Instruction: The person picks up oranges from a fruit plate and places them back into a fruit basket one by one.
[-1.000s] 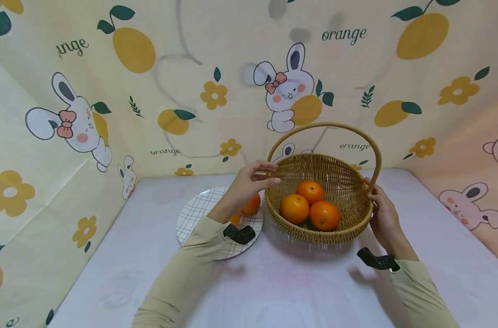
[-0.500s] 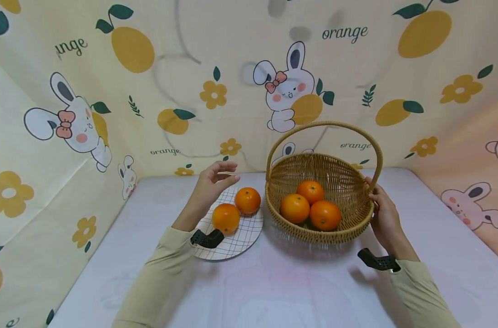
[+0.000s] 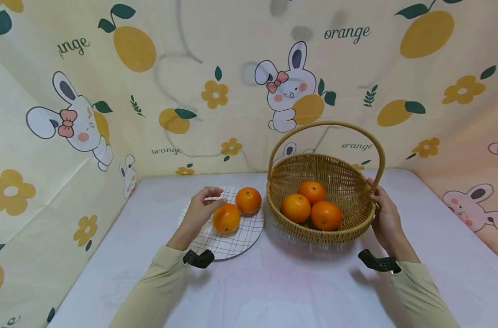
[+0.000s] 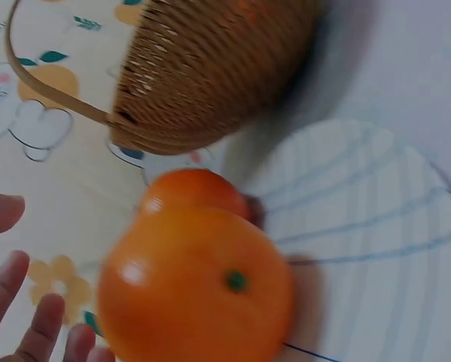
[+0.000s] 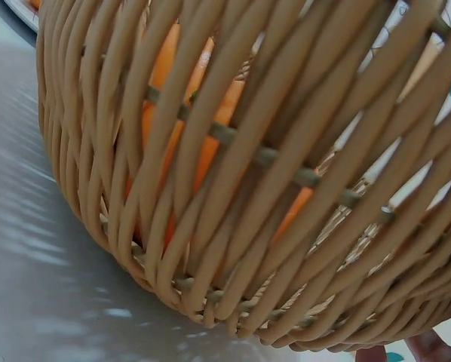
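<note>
On a white plate with a dark grid (image 3: 236, 246) sit two oranges, a front one (image 3: 226, 219) and a back one (image 3: 248, 200). My left hand (image 3: 196, 213) is over the plate's left side, close beside the front orange, with thumb and fingers apart and nothing between them. In the left wrist view, its fingers (image 4: 41, 328) lie left of the front orange (image 4: 203, 290). A wicker basket (image 3: 347, 180) with a tall hoop handle stands to the right, holding three oranges (image 3: 326, 215). At the handle's right base, my right hand (image 3: 386, 218) grips the rim; some fingers are hidden behind it.
A white-covered table (image 3: 290, 287) lies beneath everything. Just behind the basket rises a cloth backdrop (image 3: 232, 41) printed with rabbits and oranges, which also closes off the left and right sides. The plate's right edge is close to the basket.
My left hand has drawn back from the basket's left side, moving left and then down to the plate, uncovering the two oranges there. The right hand keeps its grip on the basket.
</note>
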Available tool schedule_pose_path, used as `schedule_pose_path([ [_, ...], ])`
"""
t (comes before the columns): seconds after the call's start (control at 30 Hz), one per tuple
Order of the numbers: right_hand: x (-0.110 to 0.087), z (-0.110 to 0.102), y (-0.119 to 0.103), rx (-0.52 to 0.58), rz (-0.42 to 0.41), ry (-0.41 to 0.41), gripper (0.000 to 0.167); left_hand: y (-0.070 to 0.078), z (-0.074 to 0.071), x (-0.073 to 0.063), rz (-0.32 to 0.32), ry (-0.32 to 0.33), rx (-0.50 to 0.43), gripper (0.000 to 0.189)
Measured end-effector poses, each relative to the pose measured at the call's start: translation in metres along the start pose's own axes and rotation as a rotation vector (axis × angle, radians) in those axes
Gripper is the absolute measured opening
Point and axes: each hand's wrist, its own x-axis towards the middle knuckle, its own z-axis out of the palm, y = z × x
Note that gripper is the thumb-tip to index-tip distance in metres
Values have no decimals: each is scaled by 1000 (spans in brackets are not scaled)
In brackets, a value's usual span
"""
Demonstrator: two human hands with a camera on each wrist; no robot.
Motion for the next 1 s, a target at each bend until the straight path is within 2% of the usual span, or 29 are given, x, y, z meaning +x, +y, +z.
schedule_pose_path([
  [0.23, 0, 0, 0, -17, 11, 8, 52, -17, -1, -4, -123, -5, 49, 44],
  [0.43, 0, -1, 0, -16, 7, 16, 51, -23, -1, -5, -230, -30, 77, 55],
  [0.8, -2, -2, 1, -13, 11, 14, 52, -26, 8, -6, -295, -104, 37, 64],
  [1.0, -1, -1, 1, -24, 10, 7, 52, -29, 10, -5, -288, -106, 26, 63],
])
